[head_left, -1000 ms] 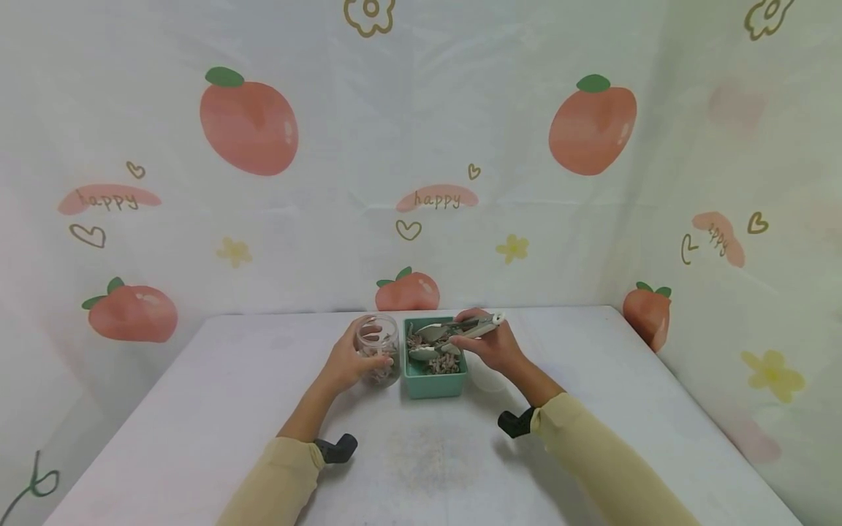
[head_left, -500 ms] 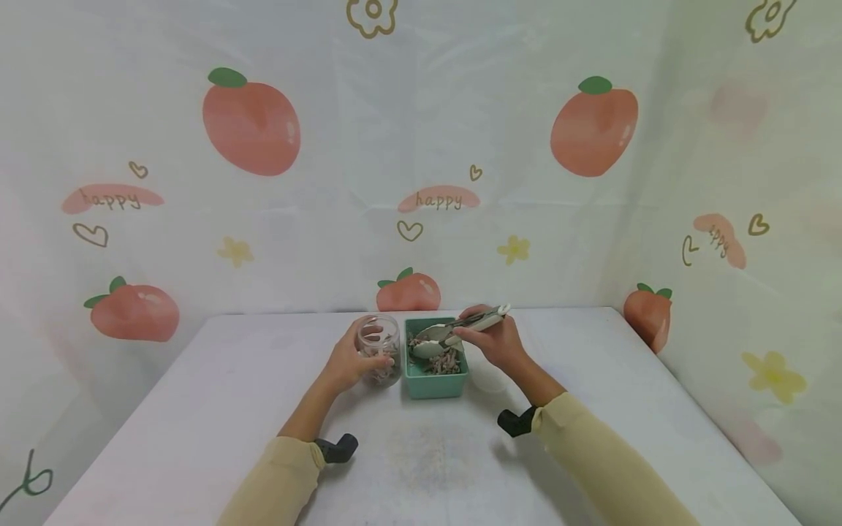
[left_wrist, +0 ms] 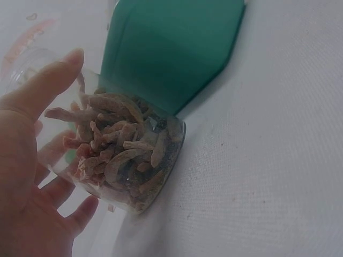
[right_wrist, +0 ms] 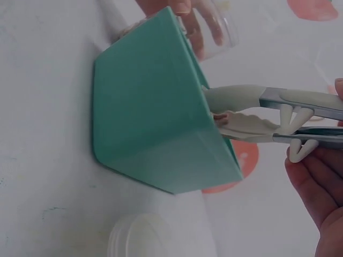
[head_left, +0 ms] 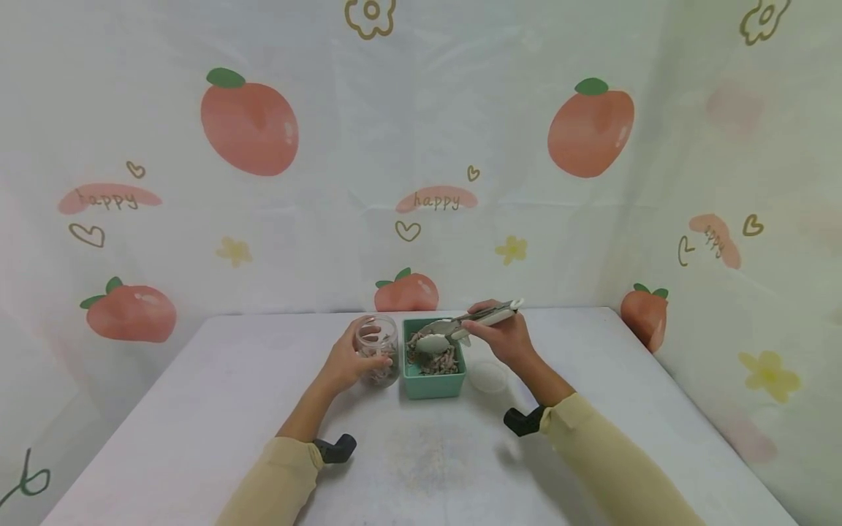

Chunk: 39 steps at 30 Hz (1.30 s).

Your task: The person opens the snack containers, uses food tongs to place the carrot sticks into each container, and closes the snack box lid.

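Note:
My left hand (head_left: 343, 361) holds a clear jar (head_left: 387, 327) upright on the table, fingers and thumb round its side. Brownish dried strips (left_wrist: 118, 144) fill the lower part of the jar in the left wrist view. Just right of the jar stands a green rectangular box (head_left: 434, 387), with more strips (head_left: 439, 363) inside. My right hand (head_left: 508, 340) grips silver tongs with white heads (head_left: 433, 343). Those heads dip into the box opening, close together. A strip (right_wrist: 220, 119) shows by one head in the right wrist view, but whether it is pinched is unclear.
A clear round lid (head_left: 489, 377) lies on the white table (head_left: 263, 409) right of the box. A printed curtain (head_left: 329, 241) hangs behind the table and along its right side. Black wrist mounts (head_left: 335, 448) sit on both forearms.
My right hand has shifted right and slightly up with the tongs, whose heads have drawn together inside the box. More of the lid shows. My left hand and the jar stay put.

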Each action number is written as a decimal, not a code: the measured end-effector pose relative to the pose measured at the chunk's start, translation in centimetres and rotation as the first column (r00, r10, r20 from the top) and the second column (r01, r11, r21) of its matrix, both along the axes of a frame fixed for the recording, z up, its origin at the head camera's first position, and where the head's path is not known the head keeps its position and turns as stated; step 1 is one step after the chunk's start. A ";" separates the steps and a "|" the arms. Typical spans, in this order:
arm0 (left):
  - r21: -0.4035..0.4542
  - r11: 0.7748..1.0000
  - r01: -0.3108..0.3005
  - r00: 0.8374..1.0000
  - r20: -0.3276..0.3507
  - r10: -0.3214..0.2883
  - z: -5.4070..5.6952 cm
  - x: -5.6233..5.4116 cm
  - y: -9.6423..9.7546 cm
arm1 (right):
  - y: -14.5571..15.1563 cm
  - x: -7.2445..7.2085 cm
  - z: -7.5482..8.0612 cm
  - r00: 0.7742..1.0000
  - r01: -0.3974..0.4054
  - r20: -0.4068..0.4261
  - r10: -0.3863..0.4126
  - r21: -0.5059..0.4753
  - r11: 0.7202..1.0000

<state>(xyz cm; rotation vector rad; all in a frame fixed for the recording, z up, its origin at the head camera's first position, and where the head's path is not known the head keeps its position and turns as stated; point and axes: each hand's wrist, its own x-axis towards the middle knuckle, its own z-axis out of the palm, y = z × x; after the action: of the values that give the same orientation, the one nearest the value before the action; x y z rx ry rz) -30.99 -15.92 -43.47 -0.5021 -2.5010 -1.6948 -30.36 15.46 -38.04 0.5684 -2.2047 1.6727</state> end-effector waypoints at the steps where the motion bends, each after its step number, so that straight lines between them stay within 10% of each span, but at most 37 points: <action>1: 0.002 1.000 -0.001 1.000 0.000 0.001 0.0 0.0 0.0 | 0.1 0.0 0.1 1.000 -0.002 -0.002 0.002 -0.007 1.000; 17: -0.003 1.000 -0.005 1.000 0.003 0.005 0.1 0.1 -0.2 | -0.2 2.7 5.2 0.999 0.025 -0.030 -0.024 0.032 0.999; 32: -0.009 1.000 -0.017 0.999 0.045 0.017 0.2 0.2 0.0 | -0.8 0.1 5.6 0.996 -0.013 -0.091 0.009 -0.044 0.999; 39: -0.012 1.000 -0.011 0.998 0.067 0.012 2.4 1.9 0.7 | -2.0 0.2 6.5 0.991 -0.048 -0.126 0.039 -0.069 0.996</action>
<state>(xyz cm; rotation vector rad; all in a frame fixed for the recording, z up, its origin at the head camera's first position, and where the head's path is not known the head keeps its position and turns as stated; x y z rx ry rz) -29.08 -15.22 -41.03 -0.4380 -2.5559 -1.7213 -30.14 13.44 -31.58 0.6873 -2.0496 1.6830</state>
